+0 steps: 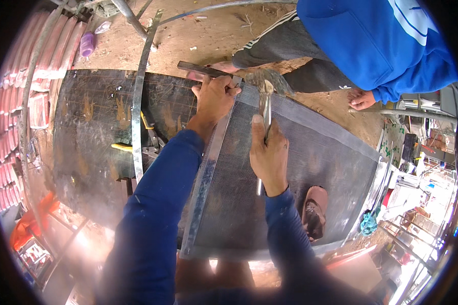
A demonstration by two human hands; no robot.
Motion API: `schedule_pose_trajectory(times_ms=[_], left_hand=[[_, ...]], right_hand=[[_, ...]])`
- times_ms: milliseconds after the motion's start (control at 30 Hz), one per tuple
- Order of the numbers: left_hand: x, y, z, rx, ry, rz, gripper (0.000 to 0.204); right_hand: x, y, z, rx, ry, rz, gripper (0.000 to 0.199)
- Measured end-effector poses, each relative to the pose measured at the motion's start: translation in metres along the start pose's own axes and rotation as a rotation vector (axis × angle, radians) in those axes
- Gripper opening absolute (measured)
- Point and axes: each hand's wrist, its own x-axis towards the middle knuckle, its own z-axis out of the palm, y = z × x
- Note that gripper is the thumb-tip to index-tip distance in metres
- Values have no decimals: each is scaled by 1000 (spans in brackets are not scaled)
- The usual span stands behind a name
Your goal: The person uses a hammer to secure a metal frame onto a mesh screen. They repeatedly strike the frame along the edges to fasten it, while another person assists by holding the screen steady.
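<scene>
My right hand (271, 157) is wrapped round the metal handle of a hammer (263, 114). The hammer's blurred grey head is raised near the far corner of a framed wire-mesh panel (275, 168). My left hand (215, 99) is closed at that corner, its fingers pressed together; whatever they pinch is hidden. Just beyond those fingers, a dark flat bar (196, 67) runs along the panel's far end. Pale metal strips (201, 203) border the mesh. On the near right part of the mesh lies a pinkish-brown sandal (314, 211).
Yellow-handled cutting tools (150, 124) lie left of my arm on a dark board (86, 147), crossed by a long metal strip (139, 101). A co-worker in a blue hoodie (361, 46) is at the far right. Stacked reddish corrugated pieces (51, 46) and a purple bottle (87, 44) are far left.
</scene>
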Motion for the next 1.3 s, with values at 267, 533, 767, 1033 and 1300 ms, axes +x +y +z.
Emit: schedule_pose_trajectory(times_ms=[267,533,767,1033,1300], left_hand=[[2,9,-5,90,-37,-32,21],[-4,1,-7,23,-26,-1,22],[-2,1,-7,62,-2,12,19],[1,15,2,56,-5,25,19],[-2,2,-4,55,-36,13,18]], right_hand=[[14,-12,10,-124,-91,70,50],[0,-50,-18,10,80,-115,46],[16,-23,5,-110,-108,93,48],[17,4,12,-305,-46,-24,44],[6,-62,-24,19,103,-78,44]])
